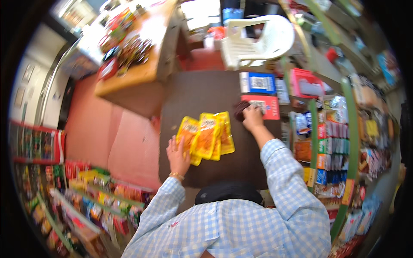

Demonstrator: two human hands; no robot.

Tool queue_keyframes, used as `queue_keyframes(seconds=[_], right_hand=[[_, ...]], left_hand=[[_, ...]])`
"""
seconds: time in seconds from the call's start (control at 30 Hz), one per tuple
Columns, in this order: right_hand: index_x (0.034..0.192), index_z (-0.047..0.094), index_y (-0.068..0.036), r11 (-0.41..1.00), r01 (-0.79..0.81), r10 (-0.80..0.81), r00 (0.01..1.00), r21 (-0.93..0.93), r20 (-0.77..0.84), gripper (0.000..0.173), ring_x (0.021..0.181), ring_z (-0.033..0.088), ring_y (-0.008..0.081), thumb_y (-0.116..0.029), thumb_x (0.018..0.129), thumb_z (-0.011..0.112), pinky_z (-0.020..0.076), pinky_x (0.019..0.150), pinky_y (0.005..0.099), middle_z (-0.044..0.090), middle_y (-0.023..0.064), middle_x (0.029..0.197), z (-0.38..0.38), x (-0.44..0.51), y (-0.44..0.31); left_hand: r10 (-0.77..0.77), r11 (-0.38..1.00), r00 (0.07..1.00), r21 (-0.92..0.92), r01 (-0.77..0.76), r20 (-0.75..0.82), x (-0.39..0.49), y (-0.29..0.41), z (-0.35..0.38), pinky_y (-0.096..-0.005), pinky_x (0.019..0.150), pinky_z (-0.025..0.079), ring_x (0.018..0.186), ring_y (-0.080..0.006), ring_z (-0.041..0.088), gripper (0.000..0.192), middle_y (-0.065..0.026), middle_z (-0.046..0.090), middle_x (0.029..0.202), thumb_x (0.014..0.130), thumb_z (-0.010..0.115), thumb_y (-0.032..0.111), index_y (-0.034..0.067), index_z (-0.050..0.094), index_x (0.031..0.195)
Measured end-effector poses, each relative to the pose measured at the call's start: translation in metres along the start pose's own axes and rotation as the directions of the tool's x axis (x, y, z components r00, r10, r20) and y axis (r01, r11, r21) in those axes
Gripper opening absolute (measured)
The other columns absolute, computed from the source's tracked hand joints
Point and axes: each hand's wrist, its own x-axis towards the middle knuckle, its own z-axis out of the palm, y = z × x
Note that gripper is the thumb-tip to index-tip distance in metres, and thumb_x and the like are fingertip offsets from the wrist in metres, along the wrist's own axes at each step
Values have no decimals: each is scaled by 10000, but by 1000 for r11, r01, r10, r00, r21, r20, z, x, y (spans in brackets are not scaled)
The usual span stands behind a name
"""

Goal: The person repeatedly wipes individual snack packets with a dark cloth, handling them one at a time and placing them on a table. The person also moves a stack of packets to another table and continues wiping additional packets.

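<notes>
Several yellow-and-orange snack packets [206,137] lie overlapping on a dark brown tabletop [200,88]. My left hand [178,156] rests with its fingers spread over the lower left packet. At the right side of the table, my right hand [253,117] has its fingers on a crumpled dark maroon cloth [241,110]; part of the cloth is hidden by the hand. Beside it lies a red card [270,108] with a printed code. Just beyond that is a blue-and-white card [258,82], which also bears a printed code.
A wooden counter [142,69] loaded with packaged goods adjoins the table's far left. Behind the table stands a white plastic chair [277,38]. Shelves of packaged goods [334,145] line the right, near a pink plastic basket [305,82]. More stocked shelves [96,200] fill the lower left.
</notes>
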Motion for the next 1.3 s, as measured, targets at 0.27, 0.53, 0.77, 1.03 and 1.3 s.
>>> queue_keyframes(seconds=[0.27, 0.53, 0.77, 1.03, 1.3], right_hand=[[848, 591, -70, 776, 19, 126, 975, 630, -185, 263, 876, 584, 317, -218, 667, 710, 484, 770, 383, 578, 151, 903, -17, -85, 37], [832, 556, -47, 659, 50, 179, 959, 751, -220, 269, 875, 561, 249, -193, 704, 743, 457, 777, 338, 562, 100, 877, -85, -183, 18], [865, 564, -76, 673, 80, 164, 953, 735, -253, 270, 936, 543, 221, -208, 740, 763, 428, 850, 317, 544, 69, 933, -85, -204, 12], [975, 529, -60, 684, 207, 64, 938, 699, -340, 323, 932, 570, 255, -188, 744, 715, 457, 833, 348, 561, 117, 967, -132, -211, -24], [1466, 379, -183, 843, 528, -373, 709, 100, -598, 620, 1353, 348, 334, -177, 888, 602, 287, 1105, 464, 378, 125, 1456, -171, -202, -166]], left_hand=[[125, 992, 964, -44, -118, 233, 69, 52, 40, -528, 1144, 180, 1408, -376, 269, 931, -231, 321, 1500, 787, 651, 586, 87, 295, 1487], [83, 974, 979, -221, -40, 189, 57, 78, 59, -499, 1130, 222, 1357, -410, 322, 883, -263, 317, 1484, 788, 684, 432, 56, 291, 1484], [111, 950, 983, -307, -62, 145, 60, 59, 91, -501, 1124, 238, 1305, -421, 388, 533, -287, 419, 1406, 915, 490, 195, 22, 411, 1412], [32, 692, 978, -702, -170, -206, 76, 31, 54, -338, 970, 407, 1106, -250, 546, 508, -189, 490, 1369, 980, 444, 194, 22, 359, 1451], [393, -494, 871, -732, 470, 294, 48, 161, -118, -418, 1029, 414, 1203, -266, 537, 569, -104, 571, 1290, 979, 405, 525, 85, 504, 1325]])
